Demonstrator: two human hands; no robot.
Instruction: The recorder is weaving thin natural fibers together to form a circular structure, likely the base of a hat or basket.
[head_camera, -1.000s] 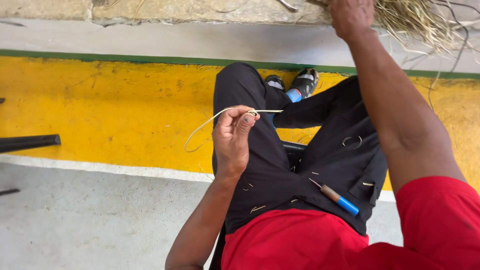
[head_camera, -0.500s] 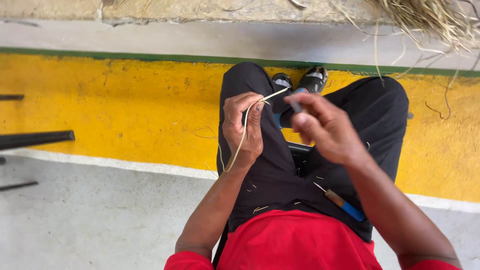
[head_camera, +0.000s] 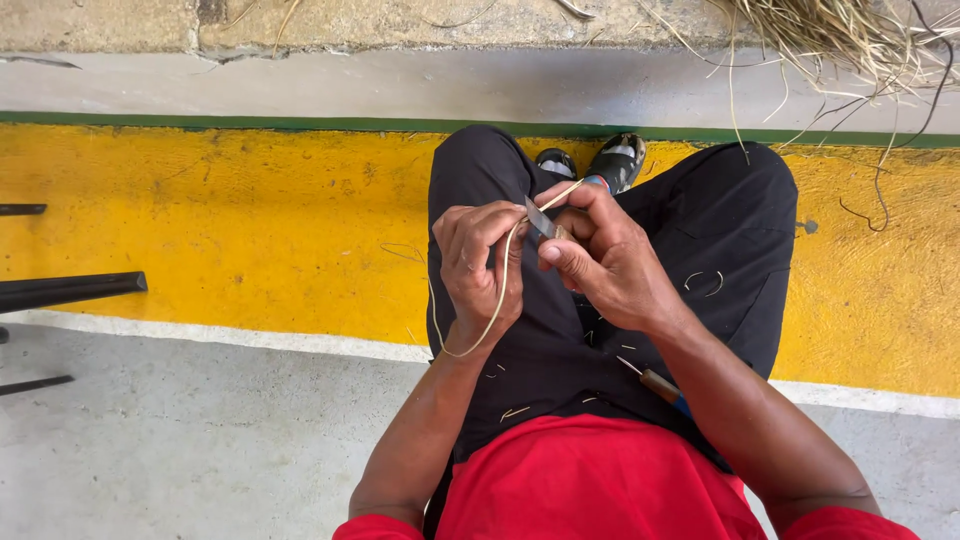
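Head view: the left hand (head_camera: 480, 265) pinches a thin pale straw-coloured fibre strand (head_camera: 497, 300), looped below it for slack; the right hand (head_camera: 605, 262), just beside, grips a small grey-bladed knife (head_camera: 540, 219) against the strand above the lap.

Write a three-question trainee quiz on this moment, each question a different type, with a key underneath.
1. True or false: the left hand holds a pale straw strip that loops down below it.
2. Multiple choice: the right hand holds which thing against the strip? A. a small knife blade B. a pair of scissors C. a paintbrush
3. Fill the gap: the tool with a wooden and blue handle lies on the person's ____.

Key
1. True.
2. A, pinched in the fingers, its tip at the strip.
3. Lap, on the black trousers by the right forearm.
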